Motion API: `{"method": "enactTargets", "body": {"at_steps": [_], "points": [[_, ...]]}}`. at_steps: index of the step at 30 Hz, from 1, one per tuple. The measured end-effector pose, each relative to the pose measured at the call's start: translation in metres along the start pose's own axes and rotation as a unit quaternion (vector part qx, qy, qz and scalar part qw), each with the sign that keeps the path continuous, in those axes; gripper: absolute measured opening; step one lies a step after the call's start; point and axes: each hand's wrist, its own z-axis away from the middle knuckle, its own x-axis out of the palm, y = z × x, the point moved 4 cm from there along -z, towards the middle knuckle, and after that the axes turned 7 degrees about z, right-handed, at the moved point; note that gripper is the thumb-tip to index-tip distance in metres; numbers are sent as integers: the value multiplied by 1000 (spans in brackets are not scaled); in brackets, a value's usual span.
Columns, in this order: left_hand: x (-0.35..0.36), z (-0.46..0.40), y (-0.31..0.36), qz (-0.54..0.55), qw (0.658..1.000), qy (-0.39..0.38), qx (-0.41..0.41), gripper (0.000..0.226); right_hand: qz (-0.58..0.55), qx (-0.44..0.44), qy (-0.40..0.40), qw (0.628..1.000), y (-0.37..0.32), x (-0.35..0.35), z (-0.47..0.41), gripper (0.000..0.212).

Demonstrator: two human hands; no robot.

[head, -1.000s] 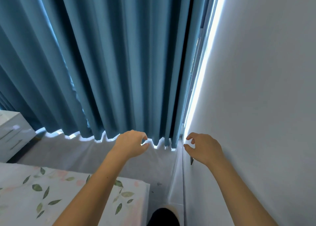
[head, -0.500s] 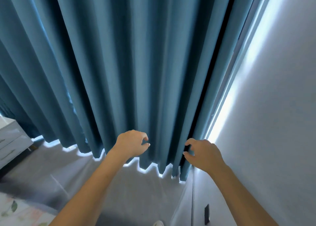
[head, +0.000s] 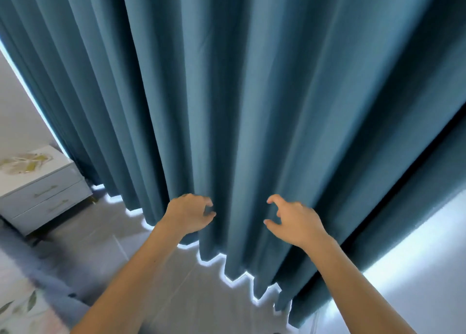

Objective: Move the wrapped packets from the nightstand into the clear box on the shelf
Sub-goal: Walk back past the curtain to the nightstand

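A white nightstand [head: 37,184] with two drawers stands at the far left; on its top lie pale, yellowish items, too blurred to tell as packets. No clear box or shelf is in view. My left hand [head: 189,216] hovers in front of the curtain with fingers loosely curled, holding nothing. My right hand [head: 293,222] is beside it, thumb and fingers spread apart, also empty. Both hands are well to the right of the nightstand.
A long teal curtain [head: 252,94] fills most of the view, light showing under its hem. Grey floor [head: 164,283] lies below. A bed corner with leaf-print cover [head: 17,311] is at the bottom left. A white wall [head: 416,296] is at the right.
The view has swung left: the wall slid off to the right and the nightstand came further into view. Both hands stayed in front, empty; the right hand opened a little.
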Motion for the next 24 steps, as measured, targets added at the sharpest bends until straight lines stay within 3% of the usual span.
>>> {"method": "enactTargets", "body": {"at_steps": [11,17,24], "points": [[-31,-84,-127,-8,980,26,-198,35,13,-218,-18,976,-104,-4,-210,41],[-69,-70,-214,-24,941,108,-319,37,-9,-374,-26,927,-222,7,-296,38],[-91,-43,-334,-13,891,142,-431,32,-4,-478,-56,877,-368,37,-359,38]]}}
